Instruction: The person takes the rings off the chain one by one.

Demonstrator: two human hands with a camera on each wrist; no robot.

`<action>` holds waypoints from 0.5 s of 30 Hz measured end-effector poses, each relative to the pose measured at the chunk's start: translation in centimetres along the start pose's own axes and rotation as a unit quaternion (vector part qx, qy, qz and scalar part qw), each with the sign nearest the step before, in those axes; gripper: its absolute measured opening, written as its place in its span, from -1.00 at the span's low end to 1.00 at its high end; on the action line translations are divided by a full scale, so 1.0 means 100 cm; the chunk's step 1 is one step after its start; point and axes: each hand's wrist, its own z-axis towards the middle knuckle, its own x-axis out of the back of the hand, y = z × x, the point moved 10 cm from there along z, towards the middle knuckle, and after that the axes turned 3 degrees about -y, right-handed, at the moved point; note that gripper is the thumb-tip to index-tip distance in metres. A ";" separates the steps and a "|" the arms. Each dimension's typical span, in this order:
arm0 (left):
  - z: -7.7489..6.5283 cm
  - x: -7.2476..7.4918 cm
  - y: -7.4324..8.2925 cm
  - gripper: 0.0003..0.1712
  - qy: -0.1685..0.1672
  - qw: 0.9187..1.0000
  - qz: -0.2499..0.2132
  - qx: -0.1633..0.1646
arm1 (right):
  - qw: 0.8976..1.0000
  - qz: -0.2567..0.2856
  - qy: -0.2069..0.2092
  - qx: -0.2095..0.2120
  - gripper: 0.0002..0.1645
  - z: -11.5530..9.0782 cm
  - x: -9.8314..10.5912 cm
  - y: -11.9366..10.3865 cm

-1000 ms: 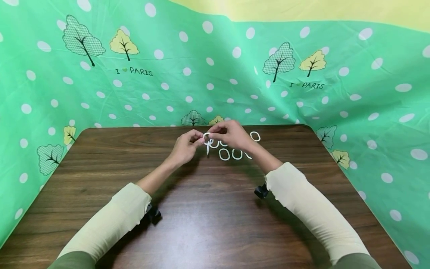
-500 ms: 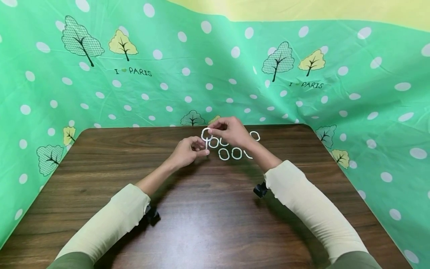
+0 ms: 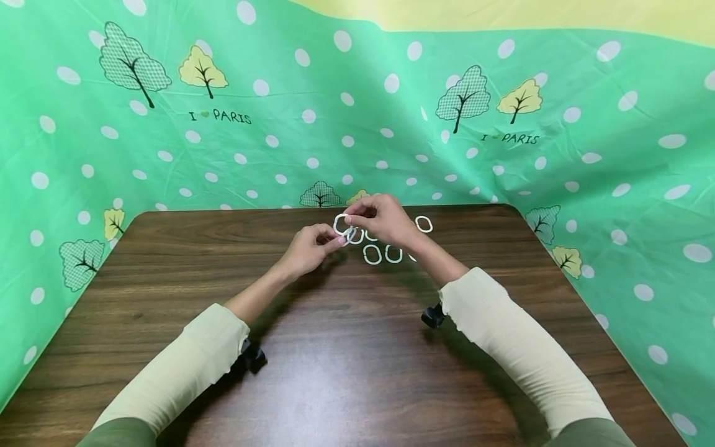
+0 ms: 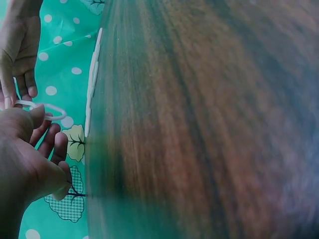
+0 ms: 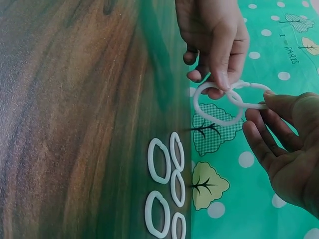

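Two white oval links are raised over the far part of the table, one looped through the other. My right hand (image 3: 386, 221) pinches the upper link (image 3: 336, 224) at its right side between thumb and fingers. Just below and to the left, my left hand (image 3: 307, 251) pinches the second link (image 5: 218, 122) between thumb and index finger. Its remaining fingers curl loosely in the left wrist view. In the right wrist view the two links cross close to my left fingertips, and a small split shows in the right-hand link (image 5: 256, 85).
Several more white links, such as this one (image 3: 365, 254), lie flat in two rows on the dark wood table (image 3: 335, 347), partly hidden behind my right hand. One link (image 3: 417, 224) sits further right. A green dotted cloth (image 3: 346, 118) hangs beyond the table's back edge.
My left hand first lets go of the raised upper link, its thumb opening downward, then pinches the lower hanging link and tilts it. My right hand keeps its pinch, rising slightly.
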 end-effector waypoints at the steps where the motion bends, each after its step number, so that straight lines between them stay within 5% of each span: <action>1: 0.000 0.000 -0.001 -0.79 0.002 1.000 -0.001 0.002 | 1.000 0.002 0.001 0.001 -0.81 0.000 -0.001 0.000; 9: 0.001 0.003 -0.004 -0.69 0.020 1.000 0.004 0.013 | 1.000 0.004 0.007 0.012 -0.84 -0.002 -0.005 -0.004; 15: 0.007 0.001 -0.013 -0.67 0.011 0.999 -0.037 -0.008 | 1.000 -0.004 0.008 0.002 -0.83 -0.002 -0.007 -0.002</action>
